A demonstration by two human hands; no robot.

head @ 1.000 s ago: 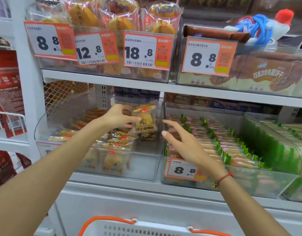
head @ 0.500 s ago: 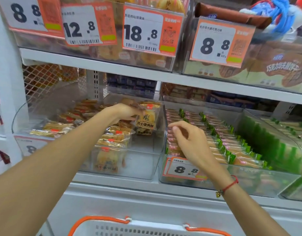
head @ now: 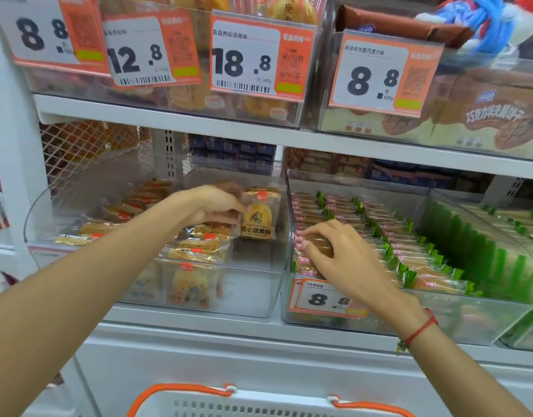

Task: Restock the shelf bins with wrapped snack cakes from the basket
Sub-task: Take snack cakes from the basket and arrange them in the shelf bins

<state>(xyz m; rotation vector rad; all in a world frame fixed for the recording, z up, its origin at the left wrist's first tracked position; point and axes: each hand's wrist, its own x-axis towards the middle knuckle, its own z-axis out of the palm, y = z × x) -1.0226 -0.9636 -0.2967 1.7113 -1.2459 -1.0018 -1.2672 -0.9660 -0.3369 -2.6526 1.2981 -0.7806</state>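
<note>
Head cam: left hand (head: pixel 211 206) pinching an upright wrapped snack cake (head: pixel 258 216) against the right wall of the left clear bin (head: pixel 253 296). Right hand (head: pixel 346 260), fingers curled, grips a cake (head: pixel 318 246) in the neighbouring bin's front-left corner. Basket (head: pixel 259 401) sits below.

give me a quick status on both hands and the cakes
Left hand grips yolk cake over left bin. Right hand pinches a front-row cake in right bin. Nothing blocking.
</note>
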